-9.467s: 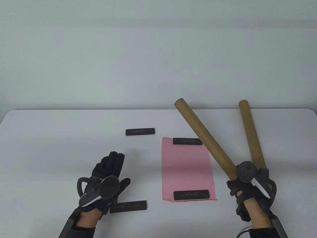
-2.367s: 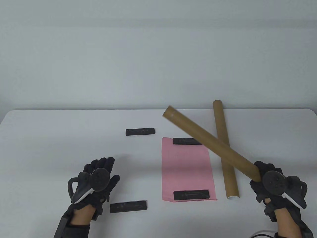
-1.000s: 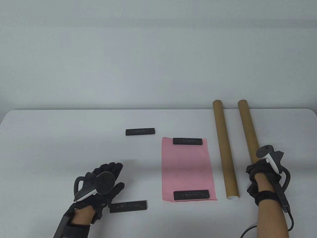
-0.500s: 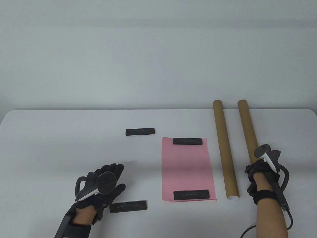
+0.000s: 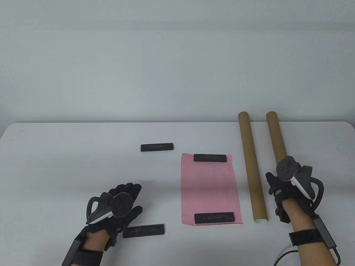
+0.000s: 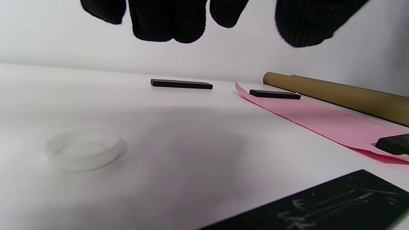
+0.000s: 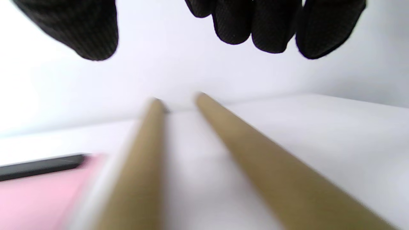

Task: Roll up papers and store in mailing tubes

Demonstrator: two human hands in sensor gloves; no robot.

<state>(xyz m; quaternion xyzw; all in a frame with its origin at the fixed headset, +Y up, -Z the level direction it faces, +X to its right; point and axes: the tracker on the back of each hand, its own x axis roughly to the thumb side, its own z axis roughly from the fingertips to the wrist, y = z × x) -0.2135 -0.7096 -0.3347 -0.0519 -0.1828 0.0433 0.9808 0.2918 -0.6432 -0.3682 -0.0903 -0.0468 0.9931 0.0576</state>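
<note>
A pink paper (image 5: pixel 209 188) lies flat in the table's middle, with one black weight bar (image 5: pixel 210 158) on its far edge and another (image 5: pixel 213 218) on its near edge. Two brown mailing tubes lie side by side to its right: the left tube (image 5: pixel 251 166) and the right tube (image 5: pixel 275 138). My right hand (image 5: pixel 277 185) hovers open over the right tube's near end; in the right wrist view its fingers (image 7: pixel 255 28) are spread above both tubes (image 7: pixel 271 169). My left hand (image 5: pixel 124 195) is open and empty above the table. Beneath it, the left wrist view shows a white plastic cap (image 6: pixel 83 147).
A loose black bar (image 5: pixel 157 147) lies left of the paper, farther back. Another (image 5: pixel 143 230) lies by my left wrist. The left tube's near end (image 5: pixel 260 220) shows white. A cable (image 5: pixel 288 253) trails from my right forearm. The tubes' far ends reach the table's back edge.
My right hand set one tube down beside the paper, then laid the second tube to its right. It has now let go and shifted a little left. My left hand barely moved.
</note>
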